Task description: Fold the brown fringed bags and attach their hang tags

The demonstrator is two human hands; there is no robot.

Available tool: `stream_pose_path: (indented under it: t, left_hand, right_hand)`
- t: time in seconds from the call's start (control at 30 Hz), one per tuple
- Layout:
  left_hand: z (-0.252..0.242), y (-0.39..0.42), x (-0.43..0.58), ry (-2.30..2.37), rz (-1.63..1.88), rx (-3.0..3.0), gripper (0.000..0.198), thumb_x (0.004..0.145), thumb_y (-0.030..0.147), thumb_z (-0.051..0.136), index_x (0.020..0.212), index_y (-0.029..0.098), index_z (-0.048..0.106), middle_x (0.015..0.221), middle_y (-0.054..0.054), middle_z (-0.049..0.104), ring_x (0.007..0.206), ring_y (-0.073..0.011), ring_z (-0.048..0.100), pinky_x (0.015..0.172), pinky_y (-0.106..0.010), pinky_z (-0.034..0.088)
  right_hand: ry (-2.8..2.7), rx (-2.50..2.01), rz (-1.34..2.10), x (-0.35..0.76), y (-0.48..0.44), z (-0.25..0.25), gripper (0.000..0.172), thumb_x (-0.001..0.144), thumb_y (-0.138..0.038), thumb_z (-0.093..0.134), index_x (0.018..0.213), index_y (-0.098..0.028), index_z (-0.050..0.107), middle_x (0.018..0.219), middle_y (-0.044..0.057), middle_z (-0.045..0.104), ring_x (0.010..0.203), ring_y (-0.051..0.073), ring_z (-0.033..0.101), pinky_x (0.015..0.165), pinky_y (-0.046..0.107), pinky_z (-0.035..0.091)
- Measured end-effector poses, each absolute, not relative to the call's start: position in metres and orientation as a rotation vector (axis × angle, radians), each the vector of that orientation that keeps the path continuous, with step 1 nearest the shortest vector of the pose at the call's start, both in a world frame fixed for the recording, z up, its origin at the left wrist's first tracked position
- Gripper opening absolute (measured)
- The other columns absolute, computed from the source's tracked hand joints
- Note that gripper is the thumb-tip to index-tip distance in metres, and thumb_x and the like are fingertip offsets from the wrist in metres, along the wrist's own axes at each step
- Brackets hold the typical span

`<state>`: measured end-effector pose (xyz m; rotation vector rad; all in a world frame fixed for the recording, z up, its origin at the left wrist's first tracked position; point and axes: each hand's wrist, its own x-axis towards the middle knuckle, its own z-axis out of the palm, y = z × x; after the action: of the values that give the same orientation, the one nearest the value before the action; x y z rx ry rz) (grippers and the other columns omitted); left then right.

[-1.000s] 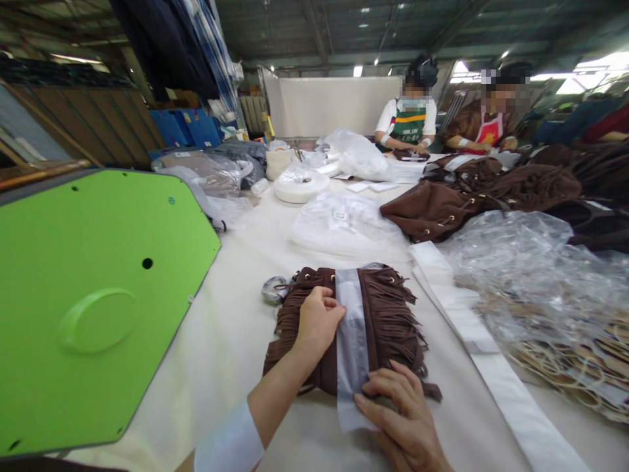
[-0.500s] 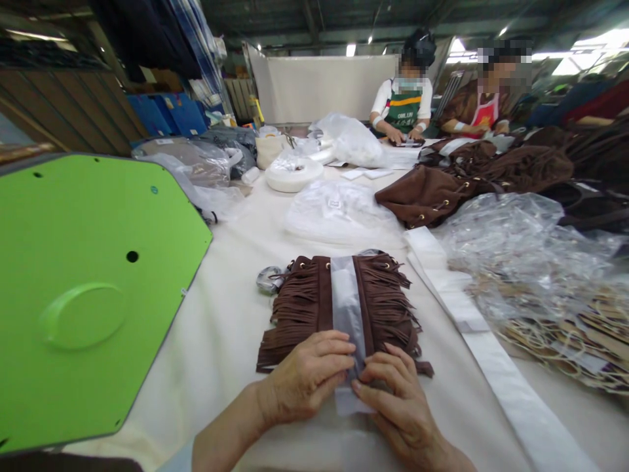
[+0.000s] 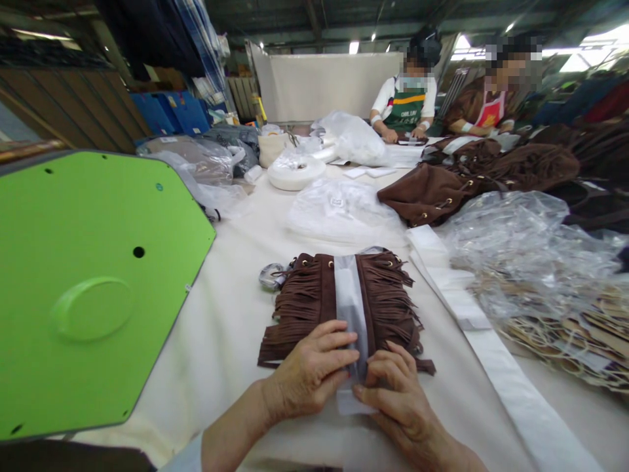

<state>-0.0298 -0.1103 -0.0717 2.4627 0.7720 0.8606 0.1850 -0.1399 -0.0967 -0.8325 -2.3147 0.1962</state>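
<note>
A brown fringed bag (image 3: 295, 301) lies flat on the pale table before me, small metal eyelets along its far edge. Down its middle runs a whitish translucent strip (image 3: 350, 282), its near end sticking out past the bag. My left hand (image 3: 312, 367) rests on the strip and the bag's near left part, fingers stretched out flat. On the other side, my right hand (image 3: 400, 393) has its thumb and bent fingers pinched at the strip's near end. Beside the bag's far left corner sits a small clear-wrapped bundle (image 3: 271, 276).
A large green board (image 3: 98, 229) stands at left. White strips (image 3: 496, 367) and clear plastic bags (image 3: 521, 229) over tags with cords (image 3: 565, 347) lie at right. Beyond are a white plastic pile (image 3: 344, 210), a tape roll (image 3: 296, 176), brown bags (image 3: 427, 193) and two people working.
The view has shifted slightly, so everything sits a little further right. Both hands stay on the strip in nearly the same pose.
</note>
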Motion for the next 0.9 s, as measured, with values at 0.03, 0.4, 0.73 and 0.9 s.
stream_pose_path:
  t: [0.03,0.4,0.73,0.9]
  left_hand:
    - [-0.072,-0.11,-0.03,0.769,0.859,2.475,0.027,0.083,0.014,0.051,0.109,0.014,0.058,0.118,-0.013,0.058,0.121,-0.0246,0.044,0.1,-0.044,0.042]
    - [-0.08,-0.113,-0.029,0.782,0.824,2.594,0.027,0.08,0.016,0.058,0.107,0.016,0.058,0.118,-0.01,0.057,0.121,-0.0258,0.04,0.1,-0.043,0.041]
    - [-0.086,-0.116,-0.021,0.861,0.942,2.814,0.013,0.087,0.022,0.052,0.095,0.015,0.059,0.113,-0.008,0.06,0.112,-0.0246,0.048,0.087,-0.037,0.049]
    - [-0.089,-0.118,-0.02,0.861,1.005,2.895,0.013,0.089,0.02,0.048,0.093,0.013,0.058,0.113,-0.009,0.06,0.108,-0.0229,0.05,0.085,-0.035,0.047]
  right_hand:
    - [-2.315,-0.829,0.199,0.185,-0.14,-0.096,0.018,0.082,-0.017,0.051,0.088,-0.027,0.064,0.08,-0.002,0.056,0.091,0.015,0.052,0.1,0.041,0.025]
    - [-2.28,-0.862,0.27,0.178,-0.146,-0.097,0.013,0.087,-0.027,0.053,0.083,-0.026,0.064,0.085,0.0,0.053,0.096,0.016,0.047,0.104,0.038,0.015]
    - [-2.189,-0.906,0.166,0.169,-0.147,-0.101,0.012,0.086,-0.027,0.055,0.078,-0.026,0.064,0.08,-0.003,0.058,0.093,0.013,0.05,0.107,0.034,0.017]
    - [-2.251,-0.891,-0.061,0.183,-0.168,-0.112,0.018,0.084,-0.035,0.054,0.092,-0.025,0.066,0.093,0.001,0.065,0.106,0.019,0.052,0.111,0.043,0.014]
